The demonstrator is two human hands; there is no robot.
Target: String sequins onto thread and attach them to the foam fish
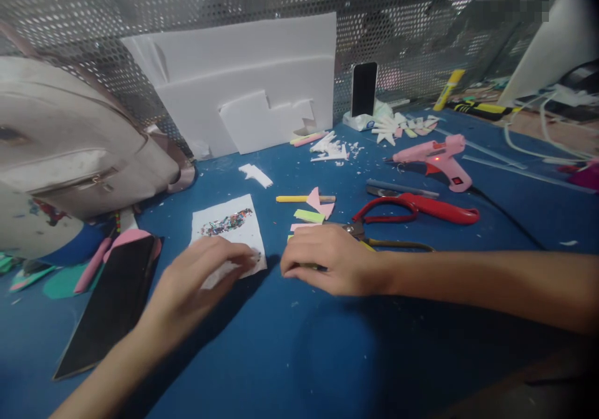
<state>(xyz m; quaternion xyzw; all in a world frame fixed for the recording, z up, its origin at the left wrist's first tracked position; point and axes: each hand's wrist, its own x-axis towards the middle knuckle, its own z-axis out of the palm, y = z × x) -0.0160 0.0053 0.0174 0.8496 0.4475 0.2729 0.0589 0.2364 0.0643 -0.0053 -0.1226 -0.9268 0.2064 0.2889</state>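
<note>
My left hand rests on the near edge of a white paper sheet that carries a streak of coloured glitter; its fingertips pinch at the sheet's corner. My right hand lies knuckles-up on the blue table beside it, fingers curled over a small greenish-yellow piece that is mostly hidden. Pink and green foam scraps lie just beyond its knuckles. Red-handled scissors sit right behind that hand.
A pink glue gun with its light on lies at the back right, cord trailing right. A dark phone lies at left, near a beige bag. White foam boards lean on a perforated metal wall. Another phone stands upright.
</note>
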